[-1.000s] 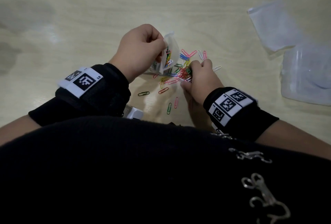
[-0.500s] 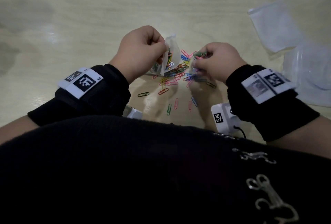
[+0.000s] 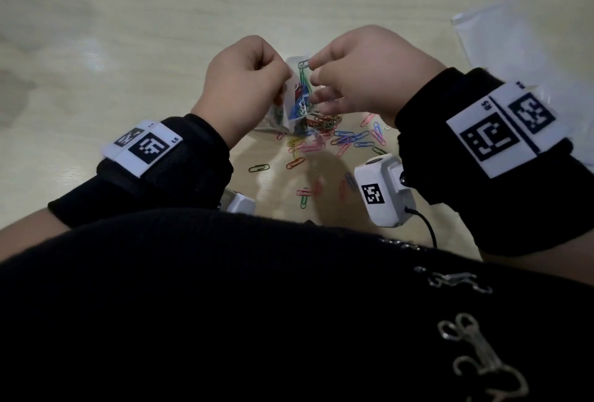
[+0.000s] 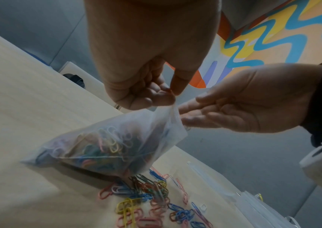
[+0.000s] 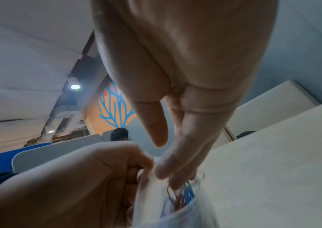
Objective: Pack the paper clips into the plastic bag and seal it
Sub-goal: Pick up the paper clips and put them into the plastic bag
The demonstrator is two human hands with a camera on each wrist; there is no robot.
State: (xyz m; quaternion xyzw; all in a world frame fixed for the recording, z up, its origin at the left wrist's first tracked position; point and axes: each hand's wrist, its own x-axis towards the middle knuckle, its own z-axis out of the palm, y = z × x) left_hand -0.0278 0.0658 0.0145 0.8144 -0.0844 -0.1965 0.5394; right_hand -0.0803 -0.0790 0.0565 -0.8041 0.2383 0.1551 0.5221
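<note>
A small clear plastic bag [image 3: 289, 109], part-filled with coloured paper clips, leans on the pale table [image 3: 160, 31]. My left hand [image 3: 286, 73] pinches the bag's top edge [image 4: 172, 108] and holds its mouth up. My right hand [image 3: 313, 72] is at the mouth, fingers fairly straight, thumb apart from them in the right wrist view. Its fingertips [image 5: 164, 171] touch a bunch of clips [image 5: 179, 195] going into the bag; a green clip [image 3: 303, 64] sticks out on top. Loose clips [image 3: 324, 136] lie scattered just below the bag.
Spare empty plastic bags [image 3: 511, 44] lie at the far right of the table. A clear plastic container [image 4: 258, 206] sits right of the clip pile. A white wrist camera [image 3: 382, 189] with its cable hangs under my right wrist. A few stray clips [image 3: 303, 197] lie near my body.
My right hand gathered clips from the loose pile, lifted them and brought them left to the bag's mouth. My left hand kept hold of the bag's edge and barely moved.
</note>
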